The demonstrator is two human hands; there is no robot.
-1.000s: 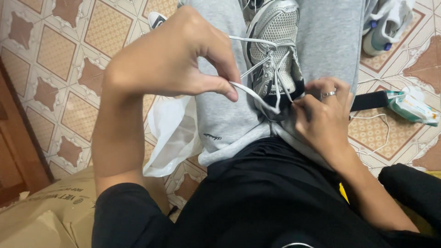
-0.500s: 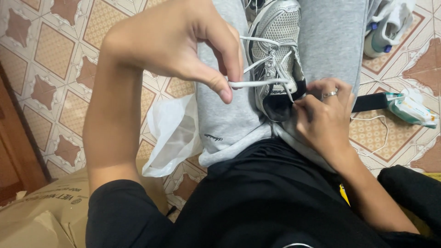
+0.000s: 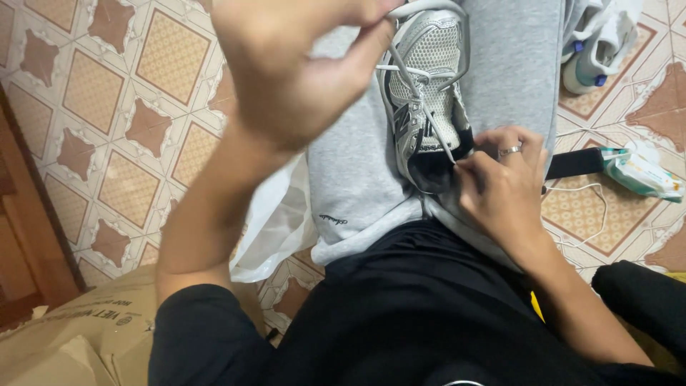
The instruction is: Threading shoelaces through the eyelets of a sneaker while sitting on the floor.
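Now lace (image 3: 421, 107) taut between left hand (image 3: 300, 71), right hand (image 3: 500, 179).

Patterned tan-brown tile floor (image 3: 107, 107); wooden furniture (image 3: 21, 236) left.

One camera alone is recording, riding on the person's head and tilting steeply down over the chest onto the lap. It is sitting very near: the raised left hand (image 3: 300, 71) is looming large and blurred at the top of the view, partly cut by the edge, while the right hand (image 3: 500, 182) is lying lower and sharper. Between them the grey mesh sneaker (image 3: 429, 100) is resting on the lap at the centre. Patterned floor tiles (image 3: 107, 107) are filling the margin beyond the left hand. No second view is sharing the scene.
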